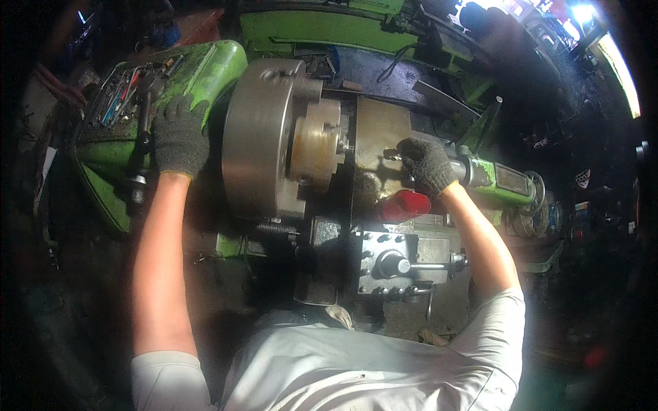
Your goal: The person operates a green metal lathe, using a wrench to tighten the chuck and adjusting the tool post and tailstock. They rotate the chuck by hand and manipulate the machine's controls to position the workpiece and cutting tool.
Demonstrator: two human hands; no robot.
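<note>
My left hand (181, 135), in a dark grey knit glove, lies with its fingers stretched out on the green headstock (216, 68) of a lathe. Beside it on the left stands a metal lever (144, 113). To its right is the big steel chuck (257, 140), with a brassy round workpiece (317, 146) at its jaws. My right hand (426, 164), gloved alike, is closed in front of the tailstock (504, 179). A small shiny metal piece (393, 155) shows at its fingertips, its kind unclear. Just below that hand is a red rounded object (406, 205).
The tool post (391, 264) with its bolts and long handle stands on the near side, below my right hand. Several small tools (123, 96) lie on top of the headstock. A handwheel (538, 192) ends the tailstock. Green machine parts (315, 31) stand behind the lathe.
</note>
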